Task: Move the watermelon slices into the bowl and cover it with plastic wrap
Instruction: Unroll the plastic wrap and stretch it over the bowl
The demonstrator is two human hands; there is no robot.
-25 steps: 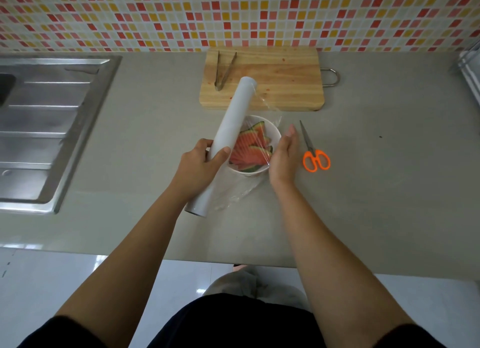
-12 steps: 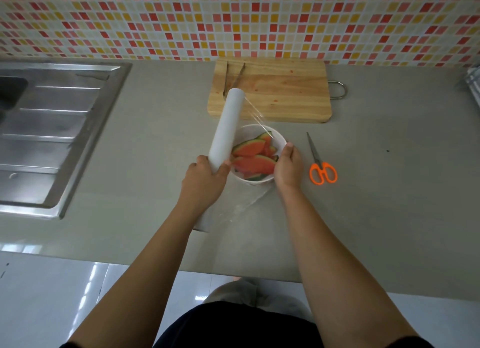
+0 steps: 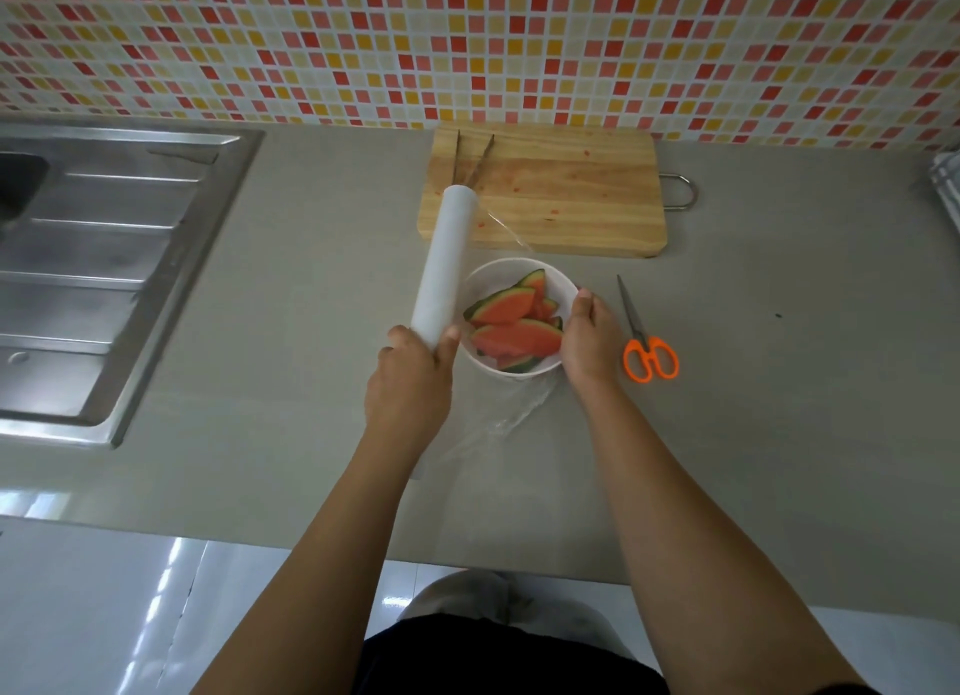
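Covering looks half done: the watermelon slices sit in the bowl on the table, film trailing off its near side. The left hand grips the plastic wrap roll beside it; the right hand clasps the bowl's right rim. Cutting and sealing remain, I'd say.

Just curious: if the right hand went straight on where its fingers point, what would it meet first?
Probably the cutting board, past the bowl rim that the right hand is touching, though depth is unclear.
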